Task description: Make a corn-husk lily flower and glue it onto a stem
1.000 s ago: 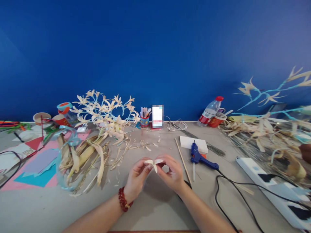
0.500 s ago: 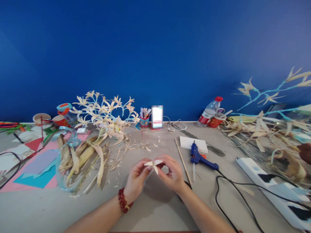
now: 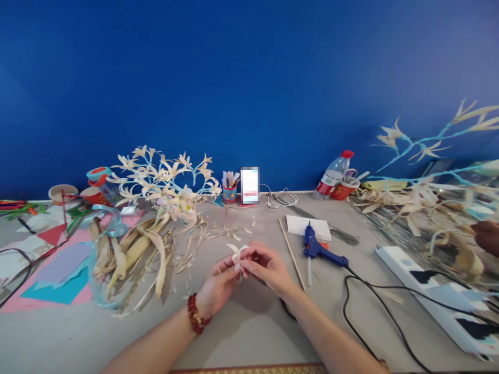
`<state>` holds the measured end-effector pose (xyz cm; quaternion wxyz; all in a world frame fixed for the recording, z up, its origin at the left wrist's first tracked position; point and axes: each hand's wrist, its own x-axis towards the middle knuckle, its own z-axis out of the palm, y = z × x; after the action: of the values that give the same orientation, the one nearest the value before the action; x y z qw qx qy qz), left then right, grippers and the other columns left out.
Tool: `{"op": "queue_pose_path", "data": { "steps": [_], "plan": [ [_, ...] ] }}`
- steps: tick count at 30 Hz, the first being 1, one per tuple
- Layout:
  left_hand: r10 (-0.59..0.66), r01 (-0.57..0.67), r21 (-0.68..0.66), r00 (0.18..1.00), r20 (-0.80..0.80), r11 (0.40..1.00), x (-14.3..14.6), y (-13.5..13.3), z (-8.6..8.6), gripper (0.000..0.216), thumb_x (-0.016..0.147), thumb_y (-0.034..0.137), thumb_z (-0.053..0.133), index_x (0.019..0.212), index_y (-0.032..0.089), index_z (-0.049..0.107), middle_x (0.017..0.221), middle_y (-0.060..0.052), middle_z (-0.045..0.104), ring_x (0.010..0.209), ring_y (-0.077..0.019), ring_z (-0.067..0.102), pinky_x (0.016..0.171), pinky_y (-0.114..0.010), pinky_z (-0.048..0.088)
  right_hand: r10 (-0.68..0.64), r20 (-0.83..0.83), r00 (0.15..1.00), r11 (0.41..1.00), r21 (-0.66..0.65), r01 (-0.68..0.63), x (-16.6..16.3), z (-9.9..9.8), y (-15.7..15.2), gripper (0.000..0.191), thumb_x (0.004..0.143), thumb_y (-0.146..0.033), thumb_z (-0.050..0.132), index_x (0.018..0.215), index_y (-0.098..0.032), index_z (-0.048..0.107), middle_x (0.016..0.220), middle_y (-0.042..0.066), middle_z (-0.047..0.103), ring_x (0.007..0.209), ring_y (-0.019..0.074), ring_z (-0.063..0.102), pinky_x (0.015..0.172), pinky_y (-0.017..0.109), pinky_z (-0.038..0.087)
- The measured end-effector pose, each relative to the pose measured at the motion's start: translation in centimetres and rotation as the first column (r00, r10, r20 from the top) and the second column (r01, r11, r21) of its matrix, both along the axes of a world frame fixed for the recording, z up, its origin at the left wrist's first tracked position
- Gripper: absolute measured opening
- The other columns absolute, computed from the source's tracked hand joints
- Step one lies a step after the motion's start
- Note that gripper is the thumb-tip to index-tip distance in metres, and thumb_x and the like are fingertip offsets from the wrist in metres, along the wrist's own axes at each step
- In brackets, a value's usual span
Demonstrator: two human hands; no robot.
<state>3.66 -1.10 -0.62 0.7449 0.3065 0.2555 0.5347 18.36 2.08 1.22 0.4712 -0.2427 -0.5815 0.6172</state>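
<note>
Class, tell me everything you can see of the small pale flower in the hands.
The flower is cream-coloured, with slender, tapering petals resembling dried husk. One curves out toward the picture's upper left, another leans right; part is hidden, so the petal count is unclear. It is held above the table by the left hand and right hand, which cover its base.

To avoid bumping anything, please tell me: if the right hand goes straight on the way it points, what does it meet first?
First, the small pale flower right at the fingertips of the right hand. Beyond it, the loose husk scraps seem next, though depth is unclear.
</note>
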Motion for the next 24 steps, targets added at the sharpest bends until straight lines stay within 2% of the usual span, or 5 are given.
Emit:
{"op": "queue_pose_path", "data": {
  "steps": [5,9,14,18,24],
  "plan": [
    [-0.063,0.064,-0.058,0.998,0.02,0.996,0.0,0.1,0.2,0.01,0.071,0.023,0.076,0.07,0.015,0.069,0.064,-0.001,0.065,0.064,-0.0111,0.056,0.069,-0.024,0.041,0.102,-0.098,0.99,0.971,-0.205,-0.12,0.0,0.3,-0.2,0.017,0.075,-0.031,0.074,0.076,-0.017,0.064,0.07,-0.002,0.057,0.054,0.0096,0.059,0.053,0.023,0.047],
    [-0.039,0.038,-0.054,0.999,-0.028,0.998,0.1,0.1,0.2,0.012,0.071,0.026,0.075,0.07,0.016,0.069,0.065,-0.002,0.064,0.066,-0.0126,0.056,0.071,-0.026,0.041,0.081,-0.079,0.994,0.964,-0.247,-0.098,0.0,0.5,-0.3,0.022,0.072,-0.033,0.076,0.074,-0.016,0.061,0.062,-0.003,0.057,0.051,0.0088,0.055,0.053,0.022,0.045],
    [0.034,-0.034,-0.008,0.999,-0.036,0.999,0.2,0.1,-0.2,0.009,0.075,0.025,0.072,0.075,0.017,0.068,0.073,-0.001,0.063,0.073,-0.0121,0.056,0.076,-0.026,0.041,-0.095,0.035,0.995,0.993,-0.067,0.097,-0.2,0.6,-0.3,0.025,0.071,-0.038,0.075,0.069,-0.017,0.061,0.065,-0.002,0.055,0.056,0.0108,0.054,0.056,0.024,0.046],
    [0.122,-0.122,0.007,0.985,-0.125,0.993,0.2,0.1,-0.6,0.008,0.075,0.025,0.071,0.08,0.019,0.067,0.079,-0.001,0.064,0.078,-0.0132,0.057,0.077,-0.026,0.042,-0.276,0.155,0.949,0.957,0.141,0.255,-0.4,0.3,-0.3,0.023,0.076,-0.036,0.07,0.066,-0.017,0.061,0.067,0.0,0.055,0.059,0.0119,0.051,0.053,0.023,0.04],
    [0.281,-0.226,0.185,0.888,-0.364,0.956,0.0,0.3,-0.9,0.013,0.074,0.029,0.072,0.079,0.017,0.069,0.077,-0.002,0.064,0.076,-0.0142,0.056,0.074,-0.025,0.043,-0.32,0.124,0.939,0.944,0.129,0.304,-0.7,-0.3,-0.5,0.022,0.077,-0.033,0.068,0.066,-0.017,0.058,0.066,-0.001,0.052,0.057,0.0109,0.046,0.052,0.023,0.035]
  ]
}}
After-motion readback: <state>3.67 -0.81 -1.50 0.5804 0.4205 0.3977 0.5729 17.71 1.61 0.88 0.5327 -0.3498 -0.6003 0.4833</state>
